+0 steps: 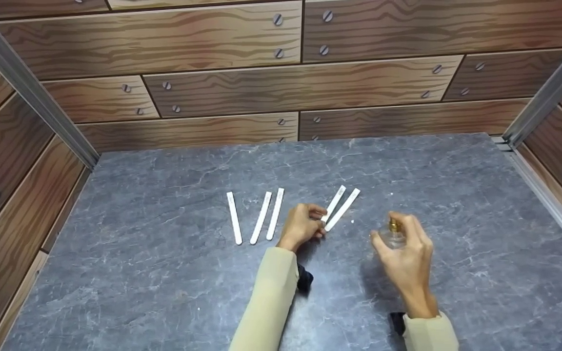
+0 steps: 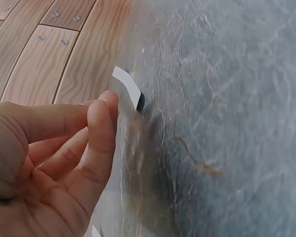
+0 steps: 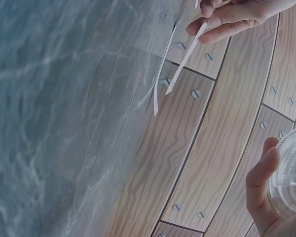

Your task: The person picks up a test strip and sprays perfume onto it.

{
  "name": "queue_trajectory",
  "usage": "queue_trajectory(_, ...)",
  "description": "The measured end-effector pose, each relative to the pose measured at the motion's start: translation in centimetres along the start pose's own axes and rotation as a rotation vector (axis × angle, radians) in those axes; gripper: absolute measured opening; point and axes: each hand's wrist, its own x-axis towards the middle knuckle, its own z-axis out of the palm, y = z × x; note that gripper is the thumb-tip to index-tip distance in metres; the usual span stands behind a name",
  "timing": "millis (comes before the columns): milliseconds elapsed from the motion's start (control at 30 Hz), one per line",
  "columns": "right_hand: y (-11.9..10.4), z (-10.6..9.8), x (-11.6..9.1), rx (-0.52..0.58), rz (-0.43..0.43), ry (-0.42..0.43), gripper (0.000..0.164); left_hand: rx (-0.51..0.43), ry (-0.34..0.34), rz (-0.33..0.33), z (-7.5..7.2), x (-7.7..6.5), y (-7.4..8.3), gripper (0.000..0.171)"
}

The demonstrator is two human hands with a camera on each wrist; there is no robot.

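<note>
My left hand (image 1: 303,225) pinches the lower end of a white paper test strip (image 1: 335,200). In the right wrist view that strip (image 3: 186,60) slants up off the table. Just right of it, a second strip (image 1: 343,209) lies on the tabletop, close to the fingertips. My right hand (image 1: 409,253) grips a clear glass perfume bottle (image 1: 394,239) with a gold spray top (image 1: 395,225), holding it a short way right of the strips. Its index finger lies over the spray top. The bottle's ridged glass base (image 3: 288,173) shows in the right wrist view.
Three more white strips lie left of my left hand: one on the far left (image 1: 234,218), one in the middle (image 1: 261,218) and one nearest the hand (image 1: 275,214). The grey marbled table (image 1: 164,273) meets wood-patterned walls (image 1: 222,97) and metal posts (image 1: 37,87).
</note>
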Motion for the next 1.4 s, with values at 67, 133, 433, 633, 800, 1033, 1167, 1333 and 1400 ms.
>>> queue_trajectory(67, 0.0, 0.0, 0.0, 0.001, -0.001, 0.002, 0.046, 0.017, 0.002, 0.006, 0.0, 0.1, -0.1, 0.026)
queue_trajectory(133, 0.0, 0.0, 0.0, 0.004, -0.005, 0.006, 0.046, 0.042, 0.002, 0.009, 0.1, 0.2, -0.3, 0.025)
queue_trajectory(433, 0.0, 0.0, 0.0, 0.008, -0.014, 0.010, 0.047, 0.162, 0.061, 0.018, 0.2, 0.5, 0.0, 0.023)
queue_trajectory(633, 0.1, 0.0, -0.1, 0.010, -0.019, 0.009, 0.046, 0.250, 0.116, 0.085, 0.3, 0.8, -0.3, 0.025)
queue_trajectory(800, 0.1, 0.0, -0.1, 0.012, -0.015, 0.012, 0.046, 0.289, 0.176, 0.132, 0.4, 0.7, -0.5, 0.030)
queue_trajectory(1033, 0.0, 0.0, 0.0, 0.001, 0.001, 0.013, 0.046, 0.333, 0.232, 0.171, 0.5, 0.2, -0.6, 0.033)
queue_trajectory(1167, 0.0, 0.0, 0.0, -0.001, 0.001, 0.010, 0.046, 0.336, 0.239, 0.197, 0.2, -0.3, -0.8, 0.031)
queue_trajectory(1333, 0.0, 0.0, 0.0, -0.004, 0.001, 0.008, 0.046, 0.317, 0.213, 0.192, -0.4, -0.8, -1.1, 0.029)
queue_trajectory(1400, 0.0, 0.0, 0.0, -0.006, 0.003, 0.005, 0.047, 0.307, 0.206, 0.188, -0.6, -1.0, -1.2, 0.029)
